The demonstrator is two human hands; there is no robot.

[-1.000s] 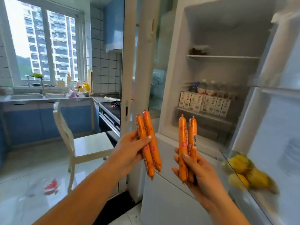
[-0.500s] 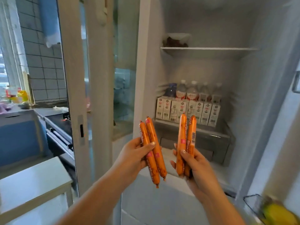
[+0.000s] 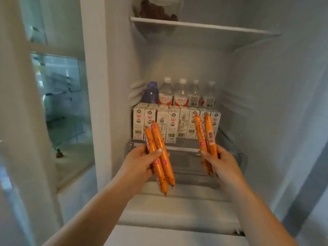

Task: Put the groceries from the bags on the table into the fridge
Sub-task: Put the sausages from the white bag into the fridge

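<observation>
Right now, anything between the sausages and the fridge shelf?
Fridge is open. Cartons fill the shelf front, bottles behind. Sausages in left hand and right hand have no bare spot there.

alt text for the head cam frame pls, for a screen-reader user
Two bare hands reach into an open fridge, the left hand and the right hand each gripping two orange wrapped sausages upright. Behind them, a shelf holds a row of milk cartons with water bottles behind.

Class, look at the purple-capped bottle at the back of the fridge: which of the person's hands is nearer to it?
Left. The left hand is below the purple-capped bottle, nearly in line with it; the right hand is below it and well off toward the right.
</observation>
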